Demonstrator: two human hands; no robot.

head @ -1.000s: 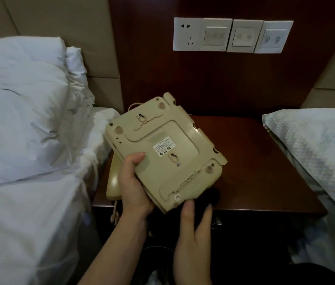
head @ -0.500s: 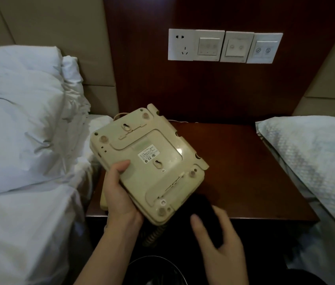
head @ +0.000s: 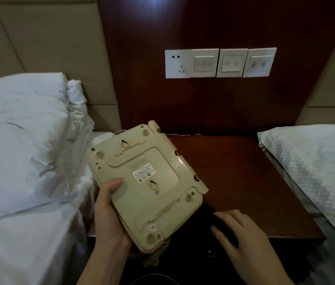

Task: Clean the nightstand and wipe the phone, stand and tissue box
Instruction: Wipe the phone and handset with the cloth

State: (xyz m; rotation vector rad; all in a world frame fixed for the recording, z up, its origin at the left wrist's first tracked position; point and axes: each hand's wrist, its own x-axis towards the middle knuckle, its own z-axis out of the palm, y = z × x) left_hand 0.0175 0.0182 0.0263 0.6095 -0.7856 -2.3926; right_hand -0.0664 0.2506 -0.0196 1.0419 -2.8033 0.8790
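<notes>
A cream desk phone (head: 148, 186) is held upside down above the left part of the dark wooden nightstand (head: 244, 177), its underside with a white label facing me. My left hand (head: 109, 214) grips its left edge, thumb on the base. Its coiled cord (head: 154, 258) hangs below the near end. My right hand (head: 242, 239) lies flat, fingers spread, on a dark cloth (head: 209, 219) at the nightstand's front edge, just right of the phone. No stand or tissue box is in sight.
A white pillow and duvet (head: 24, 151) press against the nightstand's left side. Another bed's patterned pillow (head: 314, 167) overlaps its right side. A socket and switch panel (head: 220, 63) sits on the wooden wall behind. A thin wire (head: 181, 135) runs along the nightstand's back edge.
My right hand moved from under the phone's near end out to the right along the nightstand's front edge with the dark cloth. The phone shifted slightly left and down in my left hand.
</notes>
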